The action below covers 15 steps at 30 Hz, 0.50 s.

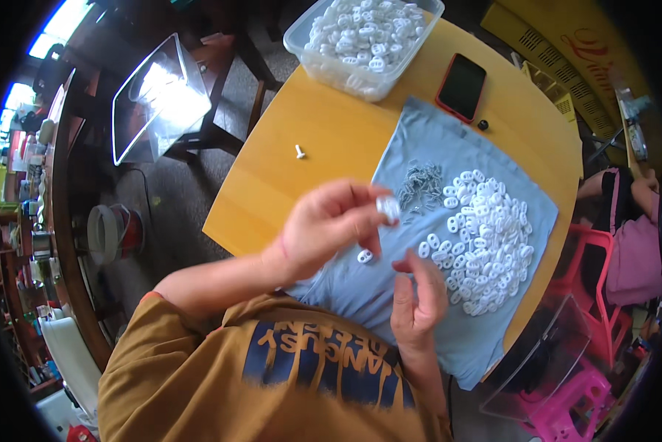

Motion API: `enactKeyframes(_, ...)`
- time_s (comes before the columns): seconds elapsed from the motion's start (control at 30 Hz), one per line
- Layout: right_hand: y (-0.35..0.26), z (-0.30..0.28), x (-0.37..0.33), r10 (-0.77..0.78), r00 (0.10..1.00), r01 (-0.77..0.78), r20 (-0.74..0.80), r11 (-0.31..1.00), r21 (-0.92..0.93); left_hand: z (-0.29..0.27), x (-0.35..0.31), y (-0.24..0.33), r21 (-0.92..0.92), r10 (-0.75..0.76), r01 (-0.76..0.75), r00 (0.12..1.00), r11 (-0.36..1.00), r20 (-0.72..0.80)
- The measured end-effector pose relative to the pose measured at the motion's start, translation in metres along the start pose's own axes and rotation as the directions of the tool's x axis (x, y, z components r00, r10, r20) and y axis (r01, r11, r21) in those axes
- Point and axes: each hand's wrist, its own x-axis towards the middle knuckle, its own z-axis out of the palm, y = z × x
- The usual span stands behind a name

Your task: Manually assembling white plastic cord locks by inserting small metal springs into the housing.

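My left hand is closed, pinching a small white oval plastic piece between thumb and fingertips above the cloth. My right hand is held lower and to the right, its thumb and index finger apart, with nothing visible in it. To its right spreads a pile of white oval pieces with two holes each. Beyond both hands is a heap of small silvery metal parts, too small to name surely. A single white oval piece lies beneath my left hand.
A blue-grey cloth covers part of the wooden table. A clear plastic tub of white pieces, a phone, a small black knob and a small white peg-like thing rest on it. Another person is at the right.
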Motion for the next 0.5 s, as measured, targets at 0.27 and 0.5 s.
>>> enactKeyframes(0.27,-0.004,0.004,0.005,-0.060,0.995,0.053,0.083,0.995,0.090,-0.021,0.100,0.092,0.584,0.516,-0.432,0.856,0.687,0.027)
enactKeyframes(0.5,0.000,0.008,0.003,-0.185,0.964,0.141,0.192,0.965,0.221,-0.009,0.043,0.013,0.699,0.222,-0.201,0.973,0.686,0.063)
